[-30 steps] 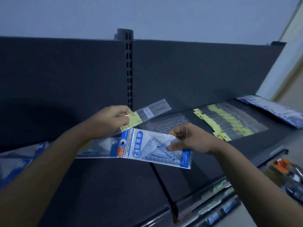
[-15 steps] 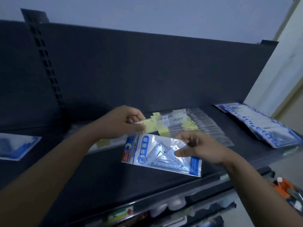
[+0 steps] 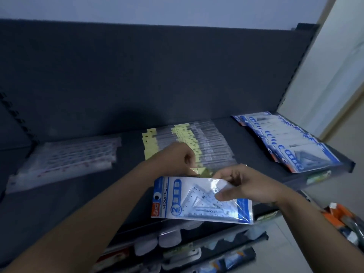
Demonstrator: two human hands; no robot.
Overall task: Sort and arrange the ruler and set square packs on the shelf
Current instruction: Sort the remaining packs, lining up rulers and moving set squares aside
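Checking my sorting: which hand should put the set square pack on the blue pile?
Right. The right hand pinches the set square pack, and the blue pile lies on its side; the left hand holds a ruler pack.

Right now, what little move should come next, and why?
Probably the left hand sets its ruler pack onto the near end of the yellow-tagged row, since it is held right there. The right hand holds a set square pack, which matches the blue row instead.
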